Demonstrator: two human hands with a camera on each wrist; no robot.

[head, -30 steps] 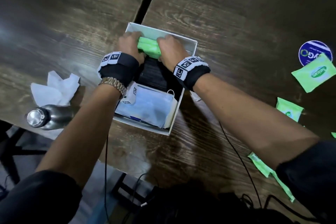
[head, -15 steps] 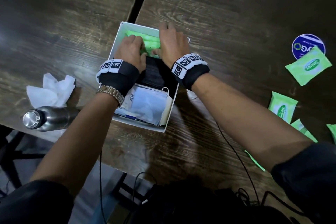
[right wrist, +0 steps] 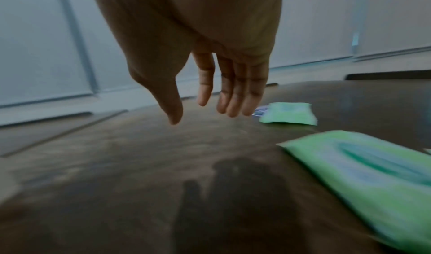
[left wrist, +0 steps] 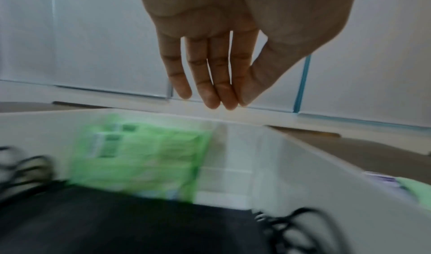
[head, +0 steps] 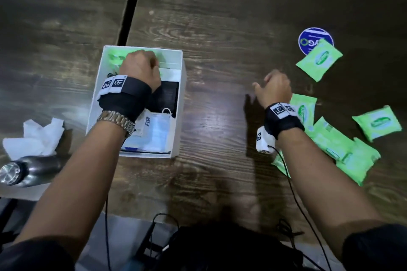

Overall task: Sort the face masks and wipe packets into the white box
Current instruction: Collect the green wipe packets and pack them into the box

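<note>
The white box stands on the dark wooden table. At its far end lie green wipe packets, in the middle a black face mask, at the near end a pale blue mask. My left hand hovers over the box's far end, its fingers straight and holding nothing. My right hand is out over the bare table to the right of the box, open and relaxed. Just right of it lie several loose green wipe packets, the nearest beside the wrist.
A round blue sticker lies under the far packet. White crumpled tissue and a steel bottle sit at the left near the table's front edge. A dark gap splits two tabletops behind the box. Cables hang below.
Both hands pressed green packets into the box's far end. My right hand has since left the box and swung right toward the loose packets; my left hand let go and stays over the box.
</note>
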